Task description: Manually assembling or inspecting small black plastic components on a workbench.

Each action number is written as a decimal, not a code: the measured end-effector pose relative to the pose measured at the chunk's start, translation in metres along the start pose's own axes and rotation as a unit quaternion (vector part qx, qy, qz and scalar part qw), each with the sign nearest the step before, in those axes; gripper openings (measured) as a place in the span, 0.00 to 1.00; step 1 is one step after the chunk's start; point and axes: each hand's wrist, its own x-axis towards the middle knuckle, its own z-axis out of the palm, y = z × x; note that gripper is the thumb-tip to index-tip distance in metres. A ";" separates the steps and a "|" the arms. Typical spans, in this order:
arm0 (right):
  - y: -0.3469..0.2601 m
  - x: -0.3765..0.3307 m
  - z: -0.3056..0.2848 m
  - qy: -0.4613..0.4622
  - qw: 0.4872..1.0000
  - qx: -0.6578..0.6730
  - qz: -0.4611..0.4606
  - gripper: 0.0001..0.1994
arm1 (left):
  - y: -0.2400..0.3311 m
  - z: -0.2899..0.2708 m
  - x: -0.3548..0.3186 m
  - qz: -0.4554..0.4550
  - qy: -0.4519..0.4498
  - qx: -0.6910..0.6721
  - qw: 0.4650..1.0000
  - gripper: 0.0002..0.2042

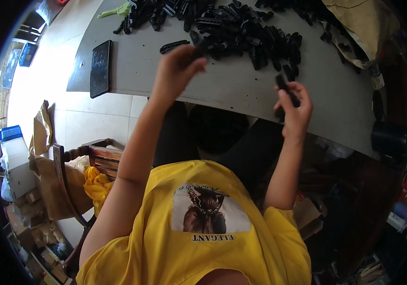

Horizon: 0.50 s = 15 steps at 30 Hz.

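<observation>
My right hand [295, 109], above the table's near edge, is closed on a narrow black plastic piece [282, 84] that sticks up past the thumb and fingers. Toward the near side of a heap of black plastic parts [241, 35], my left hand [175, 69] is raised with its fingers curled toward the thumb. Something dark shows at those fingertips, but motion blur hides what it is. Just beyond this hand lies a single ridged black part [174, 46], apart from the heap.
A black phone [101, 69] lies at the left of the grey table [137, 71]. Behind it is a light green object [114, 11]. A brown paper bag [363, 26] stands at the far right. To my left are a wooden chair [103, 159] and boxes [20, 164].
</observation>
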 end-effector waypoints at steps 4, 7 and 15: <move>-0.014 -0.033 0.012 -0.180 0.971 0.157 0.019 0.11 | 0.032 0.027 -0.028 -0.128 -0.134 0.073 0.980 0.12; -0.025 -0.043 0.024 -0.214 0.974 0.051 -0.058 0.10 | 0.037 0.041 -0.045 -0.033 -0.175 0.107 0.978 0.14; -0.023 -0.052 0.021 -0.188 0.972 0.140 0.017 0.08 | 0.051 0.044 -0.053 -0.009 -0.234 0.138 0.962 0.16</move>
